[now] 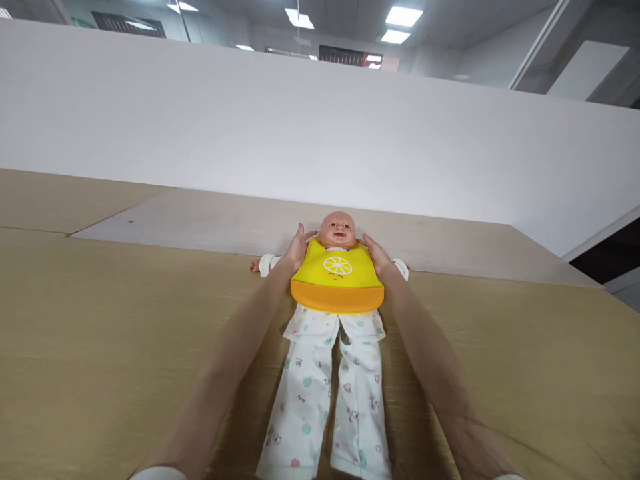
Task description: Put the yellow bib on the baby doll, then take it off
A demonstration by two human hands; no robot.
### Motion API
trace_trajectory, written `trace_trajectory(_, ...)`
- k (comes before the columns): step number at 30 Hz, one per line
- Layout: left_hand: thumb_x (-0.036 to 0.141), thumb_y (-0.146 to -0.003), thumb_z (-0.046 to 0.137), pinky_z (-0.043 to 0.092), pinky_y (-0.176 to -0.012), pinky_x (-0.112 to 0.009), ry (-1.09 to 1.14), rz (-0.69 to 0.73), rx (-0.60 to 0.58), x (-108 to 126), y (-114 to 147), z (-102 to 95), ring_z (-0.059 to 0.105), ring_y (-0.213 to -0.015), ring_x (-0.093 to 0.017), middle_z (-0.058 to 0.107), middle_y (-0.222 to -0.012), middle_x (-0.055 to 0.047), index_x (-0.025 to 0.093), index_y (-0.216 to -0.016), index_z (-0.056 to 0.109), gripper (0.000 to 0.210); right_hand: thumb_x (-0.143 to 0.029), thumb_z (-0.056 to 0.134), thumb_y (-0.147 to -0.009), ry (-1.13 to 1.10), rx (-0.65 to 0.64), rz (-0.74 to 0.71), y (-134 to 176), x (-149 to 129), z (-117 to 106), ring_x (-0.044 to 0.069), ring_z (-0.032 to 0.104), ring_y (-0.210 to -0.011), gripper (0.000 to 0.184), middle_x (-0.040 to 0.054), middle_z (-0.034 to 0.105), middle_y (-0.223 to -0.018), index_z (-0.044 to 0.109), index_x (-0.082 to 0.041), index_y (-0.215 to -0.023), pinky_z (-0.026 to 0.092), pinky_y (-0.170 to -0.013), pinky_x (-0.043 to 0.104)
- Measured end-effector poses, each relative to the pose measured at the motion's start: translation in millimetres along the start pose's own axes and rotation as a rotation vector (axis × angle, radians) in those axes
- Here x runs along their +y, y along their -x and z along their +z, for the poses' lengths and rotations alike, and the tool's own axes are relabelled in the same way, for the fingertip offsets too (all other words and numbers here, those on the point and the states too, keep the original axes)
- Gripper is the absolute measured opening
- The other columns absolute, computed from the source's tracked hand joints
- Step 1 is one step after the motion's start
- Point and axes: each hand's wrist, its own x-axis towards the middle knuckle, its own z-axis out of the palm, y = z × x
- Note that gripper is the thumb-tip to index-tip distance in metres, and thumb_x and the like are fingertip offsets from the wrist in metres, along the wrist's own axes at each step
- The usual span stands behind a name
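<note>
A baby doll (339, 228) lies on its back with its head toward the wall. It wears a white patterned outfit (307, 380) printed with small figures and coloured dots. Over its chest is a yellow bib (320, 257) with a white citrus slice and an orange pocket along the bottom. My left hand (297, 247) rests at the bib's upper left edge by the doll's shoulder, fingers stretched out. Opposite it, my right hand (376, 253) lies along the upper right edge, fingers extended toward the neck. Behind the doll's neck, the bib's fastening is hidden.
The doll lies on a tan wooden surface (125, 333) with a paler strip (210, 217) along its back. A low white wall (320, 133) rises behind, with glass and ceiling lights above. A dark gap (610, 250) shows at the far right.
</note>
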Motion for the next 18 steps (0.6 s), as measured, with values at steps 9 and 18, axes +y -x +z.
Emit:
trace_trajectory(9, 0.062, -0.089, 0.038, 0.050, -0.090, -0.039, 0.073, 0.000, 0.028, -21.9, 65.8, 14.5, 0.064, -0.105, -0.027, 0.064, -0.122, -0.015, 0.016, -0.133, 0.045, 0.065, -0.038, 0.055, -0.077, -0.117, 0.114, 0.037, 47.9, 31.0, 11.9, 0.020, 0.069, -0.080, 0.026, 0.0028, 0.073, -0.084, 0.065, -0.020, -0.093, 0.054, -0.076, 0.031)
trace_trajectory(18, 0.031, -0.078, 0.060, 0.053, -0.078, -0.033, 0.234, -0.083, -0.010, -38.5, 123.7, 17.5, 0.068, -0.085, -0.024, 0.073, -0.094, -0.006, 0.022, -0.107, 0.065, 0.031, -0.048, 0.062, -0.070, -0.041, 0.336, -0.081, 115.6, 73.6, 20.9, 0.023, 0.068, -0.095, 0.037, 0.0010, 0.071, -0.105, 0.064, -0.027, -0.101, 0.056, -0.073, 0.033)
